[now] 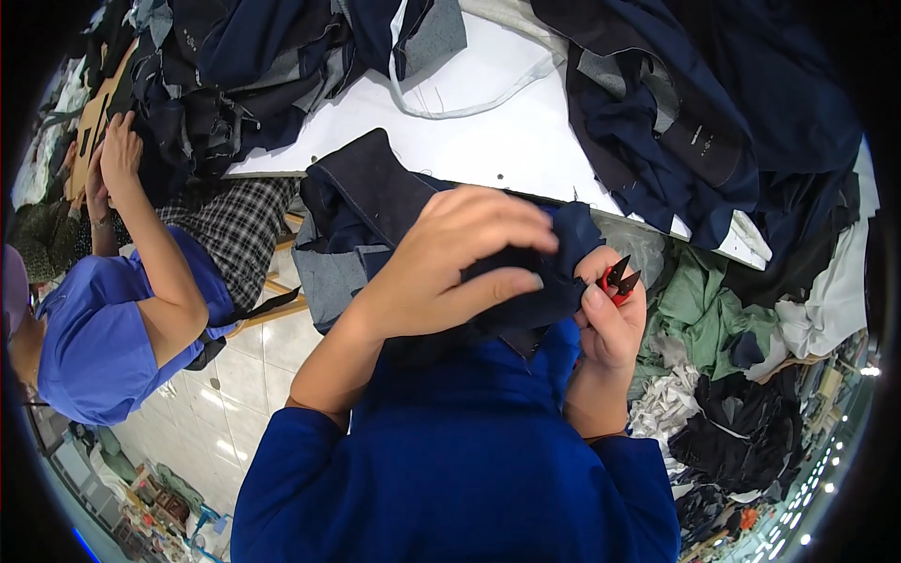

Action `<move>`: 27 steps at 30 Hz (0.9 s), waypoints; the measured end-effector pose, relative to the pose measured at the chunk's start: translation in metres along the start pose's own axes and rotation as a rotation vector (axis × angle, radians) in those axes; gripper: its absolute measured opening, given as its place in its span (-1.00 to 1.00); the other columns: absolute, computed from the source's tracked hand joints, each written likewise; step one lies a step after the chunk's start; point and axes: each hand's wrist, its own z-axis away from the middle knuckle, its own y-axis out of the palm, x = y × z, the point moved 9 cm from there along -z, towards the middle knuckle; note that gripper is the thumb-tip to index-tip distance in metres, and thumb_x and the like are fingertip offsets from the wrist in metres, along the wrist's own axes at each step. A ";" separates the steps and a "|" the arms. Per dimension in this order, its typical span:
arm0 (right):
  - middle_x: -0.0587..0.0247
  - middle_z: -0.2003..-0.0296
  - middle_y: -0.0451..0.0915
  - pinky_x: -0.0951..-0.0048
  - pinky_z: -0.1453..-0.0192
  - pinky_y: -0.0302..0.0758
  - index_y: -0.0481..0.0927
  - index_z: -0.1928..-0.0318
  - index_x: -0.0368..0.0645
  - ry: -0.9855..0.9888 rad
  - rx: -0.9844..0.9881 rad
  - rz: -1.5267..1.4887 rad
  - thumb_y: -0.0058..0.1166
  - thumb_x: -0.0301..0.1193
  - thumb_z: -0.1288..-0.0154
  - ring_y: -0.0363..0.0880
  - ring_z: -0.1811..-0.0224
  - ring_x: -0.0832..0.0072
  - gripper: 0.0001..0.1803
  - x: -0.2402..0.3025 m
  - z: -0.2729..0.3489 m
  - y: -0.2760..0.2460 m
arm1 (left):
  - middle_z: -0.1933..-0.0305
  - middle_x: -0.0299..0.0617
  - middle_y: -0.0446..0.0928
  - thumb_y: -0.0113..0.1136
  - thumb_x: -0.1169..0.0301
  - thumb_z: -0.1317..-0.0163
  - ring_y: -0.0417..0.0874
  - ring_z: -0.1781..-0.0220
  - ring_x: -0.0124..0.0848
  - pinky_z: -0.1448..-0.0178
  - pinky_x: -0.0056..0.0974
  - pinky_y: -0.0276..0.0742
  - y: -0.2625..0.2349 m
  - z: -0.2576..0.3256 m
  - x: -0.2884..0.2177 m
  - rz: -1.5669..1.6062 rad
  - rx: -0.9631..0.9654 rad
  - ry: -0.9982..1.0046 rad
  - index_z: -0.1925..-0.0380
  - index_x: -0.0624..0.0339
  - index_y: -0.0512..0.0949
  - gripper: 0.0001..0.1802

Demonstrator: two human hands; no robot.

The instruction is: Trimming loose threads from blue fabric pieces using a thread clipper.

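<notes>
Desk [507, 155] stands before the person [460, 450]. On it, garment pieces [253, 47] lie at left, further garment pieces [694, 103] at right, fabric strip [450, 115] between. Handled garment [540, 305] lies between desk and person, left hand [450, 258] above it. Thread snips [622, 280] are in the right hand [615, 319], right of the garment. Fabric heap [699, 300]: farther right. Co-worker [122, 319]: far left.

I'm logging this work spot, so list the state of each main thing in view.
Red-handled snips: blades apart, in the right hand
Right hand: closed around the snips
Left hand: thumb and fingers apart, over the navy garment
Navy garment: rumpled
White tabletop: partly covered
Pale strip: loosely curved
Green cloth: crumpled
</notes>
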 end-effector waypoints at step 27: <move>0.49 0.53 0.46 0.79 0.44 0.14 0.56 0.31 -0.30 -0.173 -0.096 0.338 0.10 -0.59 -0.20 0.27 0.52 0.85 -0.96 0.011 -0.007 0.026 | 0.42 -0.41 0.40 0.18 0.54 -0.18 0.34 0.41 -0.71 0.34 -0.58 0.24 0.034 0.036 0.041 0.743 -0.070 -0.489 0.39 0.22 0.46 -0.92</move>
